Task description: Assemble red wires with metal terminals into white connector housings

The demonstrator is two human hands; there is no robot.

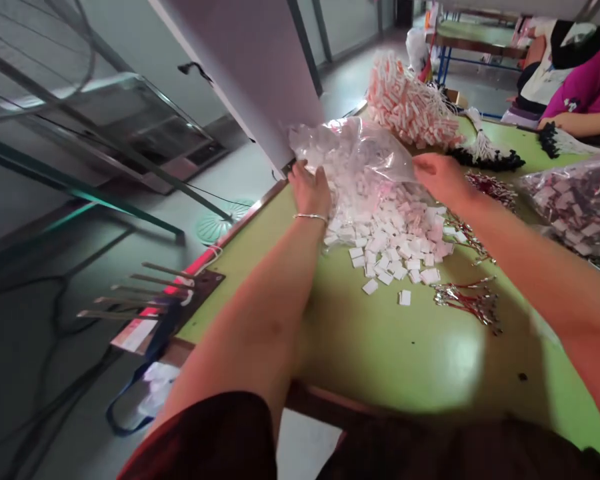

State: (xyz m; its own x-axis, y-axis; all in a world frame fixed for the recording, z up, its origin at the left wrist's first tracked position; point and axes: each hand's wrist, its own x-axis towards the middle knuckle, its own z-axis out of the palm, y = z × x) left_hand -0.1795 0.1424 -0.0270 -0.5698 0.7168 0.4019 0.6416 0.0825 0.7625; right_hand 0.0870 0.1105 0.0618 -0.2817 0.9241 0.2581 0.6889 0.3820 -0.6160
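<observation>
A clear plastic bag (pixel 380 150) lies on the green table, its mouth toward me, with small white plastic pieces (pixel 395 243) heaped inside and spilling out in front. My left hand (pixel 311 192) rests against the bag's left side, thumb and fingers apart, some fingertips hidden. At the bag's right edge, my right hand (pixel 443 177) is closed in a pinch on the plastic film. Short red wires with metal ends (pixel 470 303) lie in a bunch below my right forearm, and another bunch of dark red wires (pixel 490 190) is beyond it.
Behind the bag sits a pile of pink-and-white pieces with wires (pixel 405 103). Black-ended white wire bundles (pixel 485 150) lie farther right, near another filled plastic bag (pixel 575 200). A rack with metal prongs (pixel 180 297) juts from the left table edge. A person in magenta (pixel 587 80) sits across.
</observation>
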